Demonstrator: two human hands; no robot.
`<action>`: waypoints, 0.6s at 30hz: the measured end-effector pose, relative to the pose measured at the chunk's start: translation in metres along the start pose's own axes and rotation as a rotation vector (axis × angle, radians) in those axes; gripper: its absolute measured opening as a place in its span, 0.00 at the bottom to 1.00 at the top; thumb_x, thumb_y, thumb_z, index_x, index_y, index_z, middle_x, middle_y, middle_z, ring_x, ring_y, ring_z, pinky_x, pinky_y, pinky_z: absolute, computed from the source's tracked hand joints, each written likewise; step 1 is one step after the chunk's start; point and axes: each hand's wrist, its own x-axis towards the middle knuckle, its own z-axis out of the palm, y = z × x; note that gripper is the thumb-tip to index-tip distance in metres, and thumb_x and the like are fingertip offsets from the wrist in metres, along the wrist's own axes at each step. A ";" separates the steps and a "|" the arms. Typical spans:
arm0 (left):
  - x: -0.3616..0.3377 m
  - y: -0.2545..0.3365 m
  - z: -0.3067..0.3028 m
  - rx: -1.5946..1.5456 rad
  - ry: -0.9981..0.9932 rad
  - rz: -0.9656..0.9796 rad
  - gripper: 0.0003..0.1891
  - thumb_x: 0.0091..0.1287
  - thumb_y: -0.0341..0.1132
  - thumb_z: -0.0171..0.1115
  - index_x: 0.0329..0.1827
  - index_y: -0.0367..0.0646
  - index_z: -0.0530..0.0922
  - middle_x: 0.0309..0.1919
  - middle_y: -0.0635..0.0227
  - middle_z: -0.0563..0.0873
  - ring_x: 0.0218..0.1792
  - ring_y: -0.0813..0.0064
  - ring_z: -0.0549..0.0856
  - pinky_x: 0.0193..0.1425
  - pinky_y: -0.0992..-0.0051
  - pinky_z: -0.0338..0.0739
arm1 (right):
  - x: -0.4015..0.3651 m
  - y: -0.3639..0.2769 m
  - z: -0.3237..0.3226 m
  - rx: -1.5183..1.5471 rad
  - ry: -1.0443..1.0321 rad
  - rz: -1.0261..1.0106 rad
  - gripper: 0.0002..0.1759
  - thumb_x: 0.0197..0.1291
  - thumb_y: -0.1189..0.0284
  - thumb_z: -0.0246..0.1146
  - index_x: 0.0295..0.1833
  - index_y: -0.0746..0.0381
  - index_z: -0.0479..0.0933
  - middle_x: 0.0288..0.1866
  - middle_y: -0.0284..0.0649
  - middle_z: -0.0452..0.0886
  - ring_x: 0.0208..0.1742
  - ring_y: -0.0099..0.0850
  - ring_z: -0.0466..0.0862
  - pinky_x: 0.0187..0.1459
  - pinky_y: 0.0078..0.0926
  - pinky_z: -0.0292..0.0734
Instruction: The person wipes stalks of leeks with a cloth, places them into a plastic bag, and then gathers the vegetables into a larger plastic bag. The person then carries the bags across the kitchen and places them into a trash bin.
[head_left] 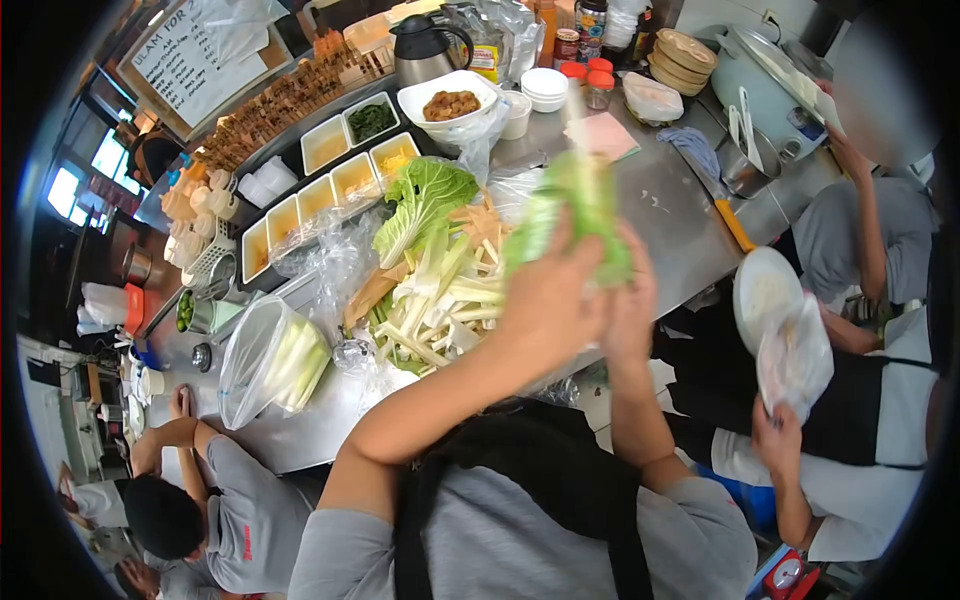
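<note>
My left hand (555,290) is closed round a green leafy vegetable (575,205) with a pale stem, held up over the front of the counter and smeared by motion. Against its lower end, my right hand (630,290) is also closed on it. The vegetable looks like cabbage leaves. Just left of my hands lies a heap of pale cut stems (440,305), with a frilly cabbage head (425,205) behind it. A clear plastic bag (270,360) of pale green stalks stands further left.
A row of food trays (315,200) lines the counter's far side, near a white bowl (450,100) of browned food. A yellow-handled knife (733,225) lies to the right. At right, a co-worker holds a plate (768,300) and plastic bag; another person works at left.
</note>
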 end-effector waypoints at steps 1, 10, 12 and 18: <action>-0.009 -0.013 -0.011 -0.006 0.026 -0.036 0.14 0.51 0.30 0.55 0.42 0.45 0.75 0.58 0.41 0.67 0.30 0.50 0.81 0.30 0.65 0.77 | -0.003 0.013 0.014 -0.127 -0.061 -0.068 0.20 0.52 0.82 0.52 0.54 0.66 0.69 0.56 0.44 0.70 0.58 0.35 0.70 0.59 0.28 0.64; -0.076 -0.110 -0.047 0.437 0.598 -0.142 0.16 0.64 0.35 0.51 0.50 0.34 0.66 0.43 0.53 0.75 0.30 0.60 0.78 0.36 0.67 0.74 | -0.035 0.046 0.077 -0.851 -0.306 -0.307 0.22 0.52 0.80 0.58 0.55 0.61 0.71 0.55 0.43 0.69 0.60 0.29 0.66 0.51 0.27 0.71; -0.072 -0.085 -0.053 -0.019 0.497 -0.238 0.14 0.65 0.34 0.50 0.49 0.35 0.66 0.41 0.57 0.73 0.32 0.66 0.76 0.38 0.70 0.73 | -0.040 0.021 0.081 -0.120 -0.559 0.235 0.19 0.54 0.81 0.58 0.53 0.63 0.71 0.50 0.42 0.72 0.53 0.25 0.71 0.42 0.21 0.76; -0.071 -0.051 -0.037 -0.505 0.066 -0.317 0.17 0.64 0.28 0.52 0.56 0.39 0.68 0.54 0.62 0.71 0.57 0.72 0.70 0.60 0.72 0.64 | -0.006 0.050 0.021 0.139 -0.164 0.328 0.12 0.53 0.81 0.57 0.45 0.66 0.72 0.32 0.39 0.78 0.30 0.22 0.79 0.34 0.21 0.75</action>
